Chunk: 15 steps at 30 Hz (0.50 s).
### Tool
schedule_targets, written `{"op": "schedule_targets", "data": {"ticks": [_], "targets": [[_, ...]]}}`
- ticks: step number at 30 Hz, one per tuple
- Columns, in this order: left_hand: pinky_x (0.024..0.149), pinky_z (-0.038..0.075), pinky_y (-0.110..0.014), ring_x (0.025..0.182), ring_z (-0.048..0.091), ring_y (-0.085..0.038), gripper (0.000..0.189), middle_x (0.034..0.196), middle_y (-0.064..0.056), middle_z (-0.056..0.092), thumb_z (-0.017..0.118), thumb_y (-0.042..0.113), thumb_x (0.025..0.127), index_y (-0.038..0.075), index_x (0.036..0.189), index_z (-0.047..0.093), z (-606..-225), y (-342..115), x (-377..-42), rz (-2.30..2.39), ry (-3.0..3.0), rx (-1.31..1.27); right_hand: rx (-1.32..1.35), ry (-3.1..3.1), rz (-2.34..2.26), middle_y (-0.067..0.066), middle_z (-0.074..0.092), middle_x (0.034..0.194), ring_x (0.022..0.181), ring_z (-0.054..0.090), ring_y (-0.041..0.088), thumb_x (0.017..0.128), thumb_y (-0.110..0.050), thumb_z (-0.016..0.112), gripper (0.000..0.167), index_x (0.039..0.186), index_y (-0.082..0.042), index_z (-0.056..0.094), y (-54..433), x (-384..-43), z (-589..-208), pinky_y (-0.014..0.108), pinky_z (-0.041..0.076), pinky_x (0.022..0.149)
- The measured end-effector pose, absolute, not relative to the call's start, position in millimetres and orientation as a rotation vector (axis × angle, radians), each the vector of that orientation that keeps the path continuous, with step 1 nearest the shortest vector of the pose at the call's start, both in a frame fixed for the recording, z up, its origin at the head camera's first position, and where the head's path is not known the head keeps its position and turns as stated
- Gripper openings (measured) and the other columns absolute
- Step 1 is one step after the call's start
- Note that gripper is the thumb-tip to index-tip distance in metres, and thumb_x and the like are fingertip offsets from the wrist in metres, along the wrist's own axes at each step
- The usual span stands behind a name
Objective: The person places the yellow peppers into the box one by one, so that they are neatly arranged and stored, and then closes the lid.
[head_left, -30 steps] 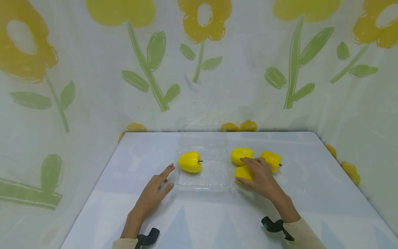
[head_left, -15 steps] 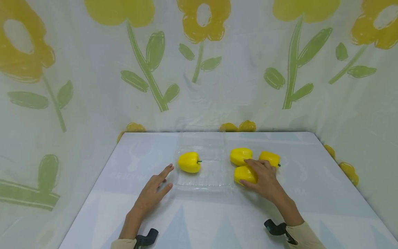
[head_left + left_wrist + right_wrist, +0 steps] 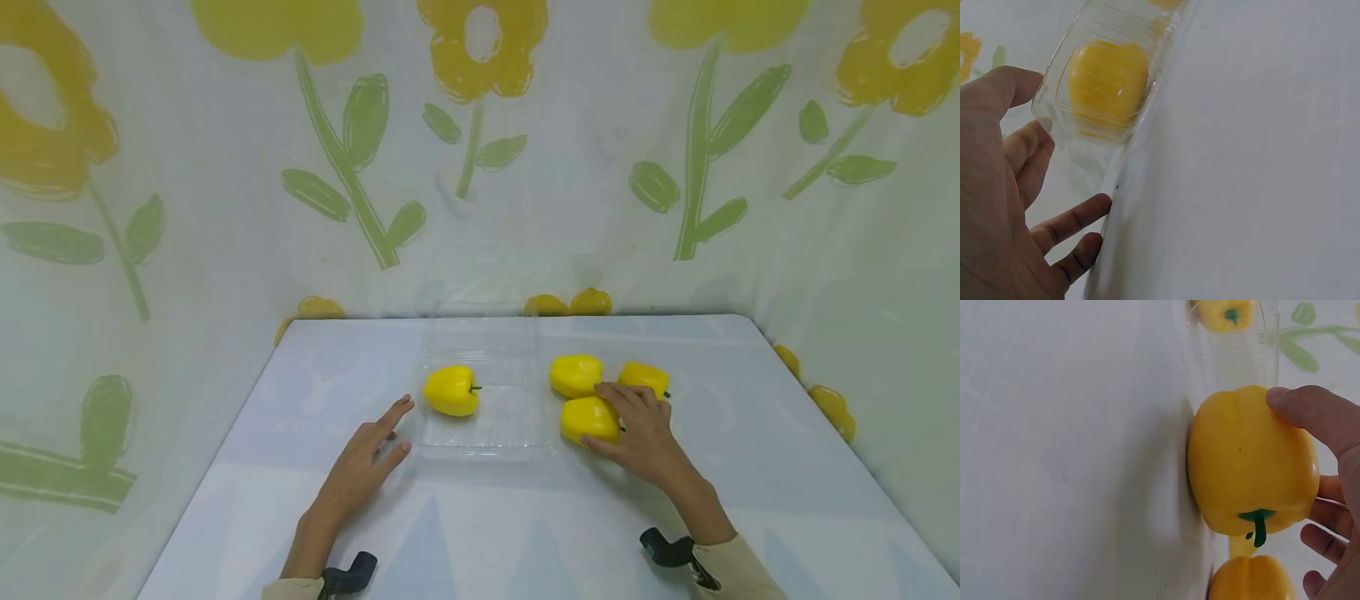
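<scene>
Pepper (image 3: 588, 419) lies on the table (image 3: 765, 467) beside the box (image 3: 506, 417), the right hand's thumb and fingers curled round it; that right hand (image 3: 643, 435) should press evenly on the smooth skin and lift straight, sparing the far pepper (image 3: 576, 375). The left hand (image 3: 360, 471), fingers spread at the box's edge, could steady it.

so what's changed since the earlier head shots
The right hand has shifted slightly rightward, uncovering more of the nearest loose yellow pepper; whether it grips it is unclear. The left hand, clear container, pepper inside it and other two loose peppers stayed put.
</scene>
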<state>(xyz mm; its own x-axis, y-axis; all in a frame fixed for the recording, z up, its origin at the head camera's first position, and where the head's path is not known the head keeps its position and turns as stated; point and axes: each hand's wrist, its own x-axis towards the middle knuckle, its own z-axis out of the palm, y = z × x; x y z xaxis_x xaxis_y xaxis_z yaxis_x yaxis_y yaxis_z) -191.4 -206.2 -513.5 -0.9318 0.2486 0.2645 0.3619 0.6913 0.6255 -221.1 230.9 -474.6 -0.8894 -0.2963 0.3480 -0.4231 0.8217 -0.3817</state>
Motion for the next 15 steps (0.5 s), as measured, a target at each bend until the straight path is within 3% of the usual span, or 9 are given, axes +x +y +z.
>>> {"op": "schedule_targets", "data": {"ticks": [15], "targets": [[0.092,0.043,-0.05,0.108,0.053,-0.018,0.06,0.158,0.017,0.033,0.057,0.037,0.102,0.029,0.157,0.035,-514.5,-208.2,-192.9,-1.061,-2.738,-0.504,0.551,-2.74,0.629,0.015,0.061,0.131,0.118,0.042,0.033,0.073,-0.042,0.089,0.071,0.13,-0.006,0.064,230.8,-219.9,-469.2,0.056,0.026,0.086]]}}
